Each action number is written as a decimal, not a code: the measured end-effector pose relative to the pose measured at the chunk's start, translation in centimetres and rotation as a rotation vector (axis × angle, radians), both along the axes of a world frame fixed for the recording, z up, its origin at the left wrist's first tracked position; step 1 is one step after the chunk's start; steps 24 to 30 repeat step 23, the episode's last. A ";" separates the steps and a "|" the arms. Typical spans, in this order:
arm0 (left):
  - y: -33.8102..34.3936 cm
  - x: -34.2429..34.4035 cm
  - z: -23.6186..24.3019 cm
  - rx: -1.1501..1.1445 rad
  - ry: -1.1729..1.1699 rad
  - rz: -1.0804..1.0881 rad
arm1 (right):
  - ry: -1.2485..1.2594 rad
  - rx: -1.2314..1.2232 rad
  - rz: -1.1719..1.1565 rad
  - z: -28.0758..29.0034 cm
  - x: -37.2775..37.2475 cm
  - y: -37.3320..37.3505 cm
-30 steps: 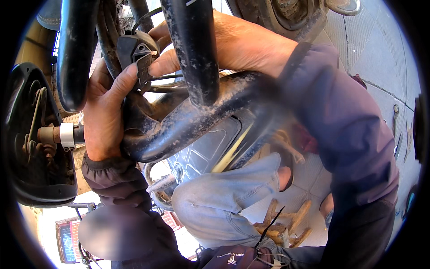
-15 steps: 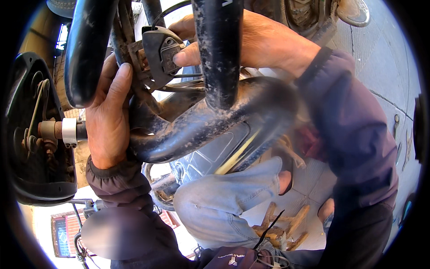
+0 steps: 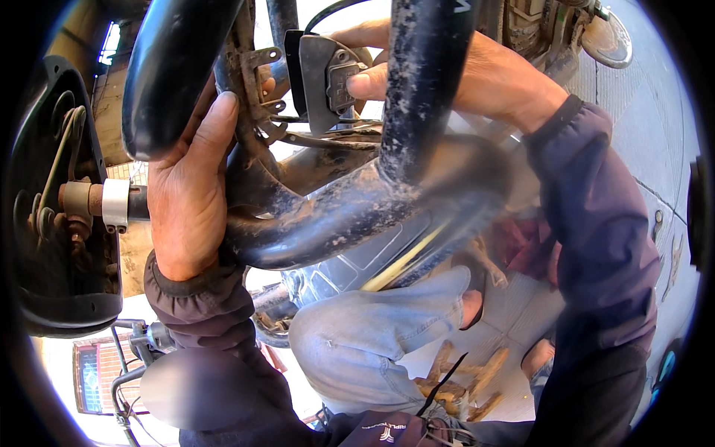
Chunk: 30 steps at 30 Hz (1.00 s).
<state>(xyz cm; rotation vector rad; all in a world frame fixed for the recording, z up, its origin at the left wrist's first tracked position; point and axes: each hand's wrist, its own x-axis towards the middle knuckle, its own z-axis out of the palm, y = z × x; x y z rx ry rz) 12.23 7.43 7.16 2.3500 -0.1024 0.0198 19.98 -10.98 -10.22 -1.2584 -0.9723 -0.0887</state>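
My right hand [image 3: 484, 78] reaches behind an upright black frame tube [image 3: 421, 97] and pinches a small black plastic part [image 3: 328, 86] between thumb and fingers. The part has a curved cover and a smaller module with screw holes on its face; a thin black cable [image 3: 339, 11] runs above it. It is apart from the rusty metal bracket [image 3: 264, 93], whose tabs with holes show to its left. My left hand [image 3: 190, 201] is wrapped around the dirty frame tube [image 3: 237, 141] beside that bracket, thumb pointing up. Most of its fingers are hidden behind the metal.
A thick curved black frame tube [image 3: 320, 238] crosses below my hands. At the left hangs a black shell [image 3: 67, 298] with a silver clamp [image 3: 115, 205]. Below are a wooden stool [image 3: 469, 380] and my jeans-covered knee [image 3: 357, 335]. Grey paving [image 3: 655, 134] lies at right.
The small black part has come away from the bracket, carried to the right by my right hand, so the bracket's tabs now show. My left hand keeps its hold. The view has shifted slightly.
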 end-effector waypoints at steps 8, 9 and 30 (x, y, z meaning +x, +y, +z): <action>1.3 0.1 0.0 0.024 -0.075 0.019 | 0.432 0.088 0.333 3.6 -1.7 -1.5; 1.1 0.1 -0.1 0.014 -0.082 0.019 | 0.448 0.087 0.324 3.8 -1.9 -1.5; 1.6 0.0 0.4 0.011 -0.110 -0.011 | 0.388 0.150 0.142 1.1 -1.2 1.6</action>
